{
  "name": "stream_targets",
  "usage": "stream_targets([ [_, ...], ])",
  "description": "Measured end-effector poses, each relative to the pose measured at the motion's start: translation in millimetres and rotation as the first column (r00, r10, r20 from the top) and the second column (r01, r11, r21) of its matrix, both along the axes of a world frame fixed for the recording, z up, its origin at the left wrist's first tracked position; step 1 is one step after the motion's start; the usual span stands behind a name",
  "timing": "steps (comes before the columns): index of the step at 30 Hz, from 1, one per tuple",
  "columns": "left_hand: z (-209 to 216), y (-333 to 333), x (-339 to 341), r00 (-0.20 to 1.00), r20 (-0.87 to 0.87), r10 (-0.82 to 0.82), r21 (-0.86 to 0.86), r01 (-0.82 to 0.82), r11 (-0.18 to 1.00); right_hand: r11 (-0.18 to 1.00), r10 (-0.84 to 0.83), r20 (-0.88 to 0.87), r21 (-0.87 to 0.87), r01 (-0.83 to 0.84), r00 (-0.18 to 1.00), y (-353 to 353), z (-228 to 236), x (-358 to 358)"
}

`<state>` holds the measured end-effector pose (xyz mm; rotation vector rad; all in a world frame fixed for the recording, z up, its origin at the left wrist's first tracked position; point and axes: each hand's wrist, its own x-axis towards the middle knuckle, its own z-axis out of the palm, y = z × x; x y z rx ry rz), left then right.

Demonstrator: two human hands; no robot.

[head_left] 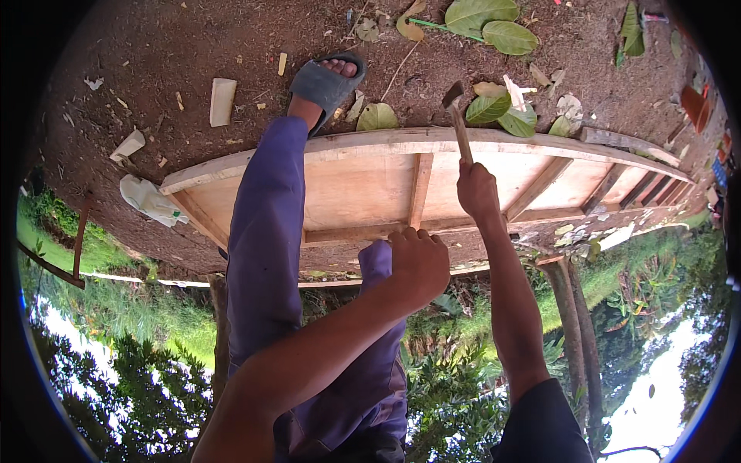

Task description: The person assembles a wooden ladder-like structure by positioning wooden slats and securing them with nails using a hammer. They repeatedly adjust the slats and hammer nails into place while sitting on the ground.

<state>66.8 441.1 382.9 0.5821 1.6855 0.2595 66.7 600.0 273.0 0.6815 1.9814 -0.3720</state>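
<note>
Bare dirt [154, 62] with scattered leaves [482, 15] surrounds our wooden frame [355, 189], long axis running left to right, passing behind our left leg [266, 208]. Our left hand [421, 262] is nearer its near rail [347, 234], curled; can't tell if that grip's got anything. Just right, our right hand [477, 189] is wrapped around a hammer [460, 130], handle pointing away from us, head showing past the far rail [370, 144].

Room rightward over the wooden panel [355, 189] for my right hand [478, 191]; leftward, my leg [266, 208] bars the way.
</note>
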Motion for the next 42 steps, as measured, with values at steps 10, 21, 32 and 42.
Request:
stream_targets([
  [10, 10.6, 0.9, 1.7, 0.999, -0.024, -0.037, 0.024, 0.038, 0.999, 0.897, -0.409, -0.644, -0.153, 0.414, 0.647, -6.6, 27.5, -45.3],
  [21, 12.3, 0.0, 4.9, 0.990, 0.008, -0.140, 0.008, 0.140, 0.990, 0.934, -0.350, -0.752, -0.234, 0.271, 0.558, -15.0, 76.7, -126.0],
  [32, 19.0, -0.9, 4.5, 0.979, 0.107, -0.172, 0.044, 0.169, 0.985, 0.967, -0.181, -0.547, 0.055, 0.251, 0.817, -5.6, 86.7, -123.9],
  [42, 8.2, 10.6, -19.2, 0.959, 0.252, -0.129, -0.036, 0.143, 0.989, 0.993, -0.122, 0.125, 0.009, 0.122, 0.985, -13.4, 7.6, 40.5],
])
